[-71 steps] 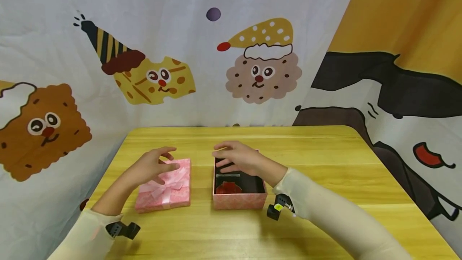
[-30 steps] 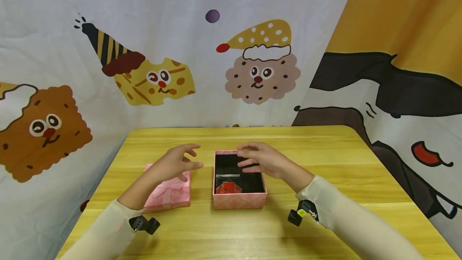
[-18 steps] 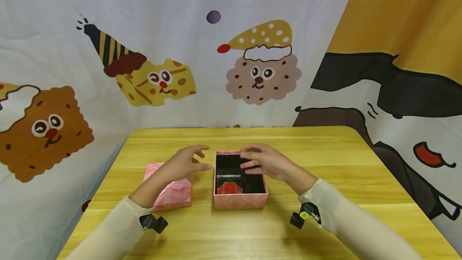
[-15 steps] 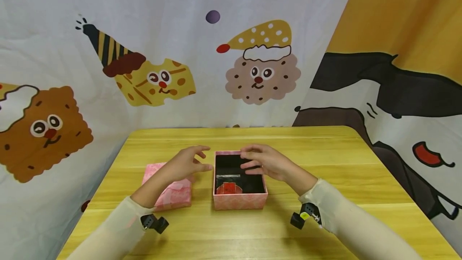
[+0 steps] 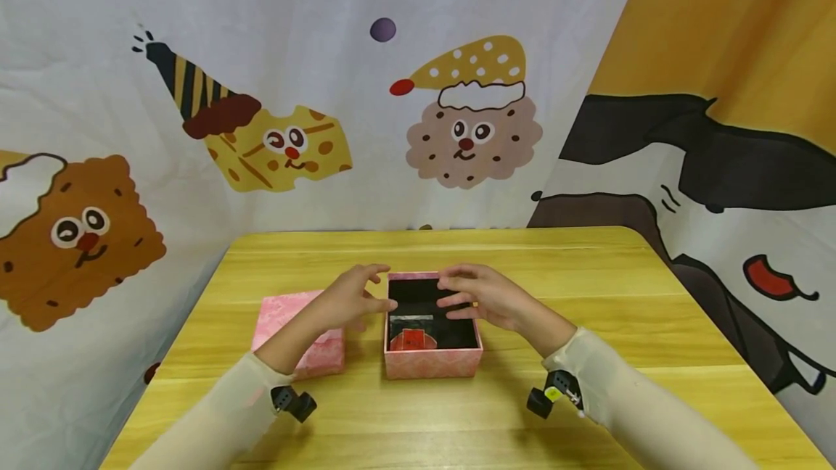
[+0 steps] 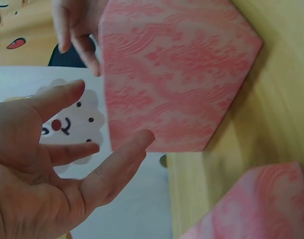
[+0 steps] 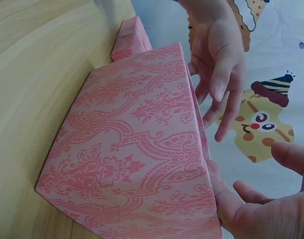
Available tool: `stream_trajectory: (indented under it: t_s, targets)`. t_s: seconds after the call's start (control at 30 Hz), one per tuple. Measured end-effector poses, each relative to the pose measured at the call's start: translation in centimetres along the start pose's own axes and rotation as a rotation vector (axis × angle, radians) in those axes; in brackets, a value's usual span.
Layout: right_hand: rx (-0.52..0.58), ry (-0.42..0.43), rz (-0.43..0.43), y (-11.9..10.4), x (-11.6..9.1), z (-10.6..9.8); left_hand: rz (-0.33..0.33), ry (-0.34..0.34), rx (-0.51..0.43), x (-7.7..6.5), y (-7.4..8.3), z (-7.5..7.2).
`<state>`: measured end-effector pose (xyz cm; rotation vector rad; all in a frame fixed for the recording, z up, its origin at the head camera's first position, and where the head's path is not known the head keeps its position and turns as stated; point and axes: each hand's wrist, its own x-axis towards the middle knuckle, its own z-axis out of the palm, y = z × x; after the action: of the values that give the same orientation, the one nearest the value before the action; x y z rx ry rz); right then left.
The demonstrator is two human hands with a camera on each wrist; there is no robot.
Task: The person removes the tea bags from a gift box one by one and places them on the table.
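Note:
An uncovered pink patterned gift box [image 5: 434,365] with a black inside stands on the table. Inside it lies a clear packet with a red piece [image 5: 413,340]. My left hand [image 5: 342,303], fingers spread and loosely bent, is at the box's left rim and holds nothing; the left wrist view shows its fingers in front of the pink side wall [image 6: 166,84]. Over the right rim is my right hand [image 5: 490,296], fingers relaxed and apart, also holding nothing. In the right wrist view its fingers [image 7: 226,199] are right at the rim.
Left of the box lies the pink lid [image 5: 287,314] with its ribbon bow, partly hidden by my left forearm. The yellow wooden table [image 5: 555,260] ends at a printed cartoon curtain [image 5: 366,194]. A small camera is strapped to each wrist.
My left hand has moved right, from over the lid to the box's left rim. My right hand drew back right from over the box. The box and lid stay in place.

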<state>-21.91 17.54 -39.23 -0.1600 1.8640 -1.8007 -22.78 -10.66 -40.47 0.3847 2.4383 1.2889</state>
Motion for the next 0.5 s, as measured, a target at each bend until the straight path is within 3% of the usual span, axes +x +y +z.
stream_trajectory:
  t_s: [0.27, 0.5]
  targets:
    - [0.005, -0.001, -0.005, 0.1, 0.0, 0.1, -0.001, 0.041, -0.019, 0.0, -0.7, 1.9]
    - [0.010, 0.006, -0.007, 0.2, -0.1, 0.0, 0.060, 0.068, -0.002, 0.3, -1.4, 2.6]
